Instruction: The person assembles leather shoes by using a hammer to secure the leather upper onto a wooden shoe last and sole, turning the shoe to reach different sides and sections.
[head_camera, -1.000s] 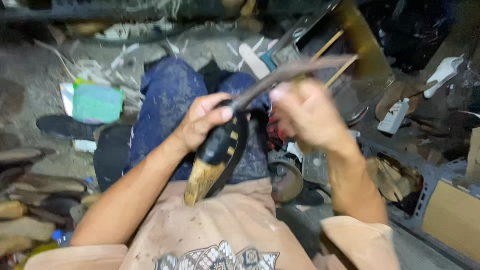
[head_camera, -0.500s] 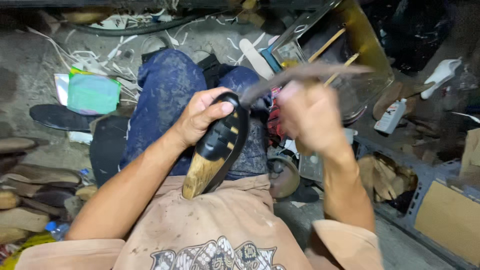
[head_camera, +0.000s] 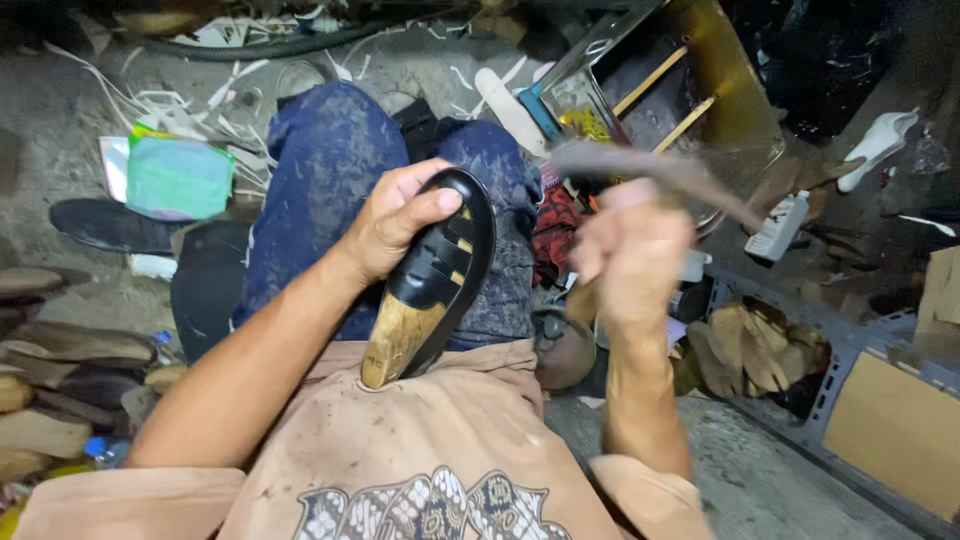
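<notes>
A black shoe (head_camera: 432, 275) is gripped near its upper end by the left hand (head_camera: 395, 220), thumb laid over the rim, fingers wrapped behind. The tan heel end is braced against the belly, just above the shirt (head_camera: 400, 450), so the shoe's long axis is seen running from the lap up and away, tilted slightly to the right. It is held over the blue-trousered thighs (head_camera: 330, 170).

To the right, the right hand (head_camera: 630, 250) is clenched on a long curved tool (head_camera: 650, 170), blurred, so its kind cannot be told. The tool is raised level with the shoe's top end and just beside it, apart, not touching. The shoe lies left of that fist; the left hand is the nearer one, already on it.

Below, a gritty grey floor (head_camera: 60, 180) is seen, strewn with white offcuts. A green cloth (head_camera: 180, 175) and a dark sole (head_camera: 110, 225) lie at the left, an open box (head_camera: 735, 95) with sticks at the top right, a white bottle (head_camera: 778, 225) beside it. Room is tight on every side.
</notes>
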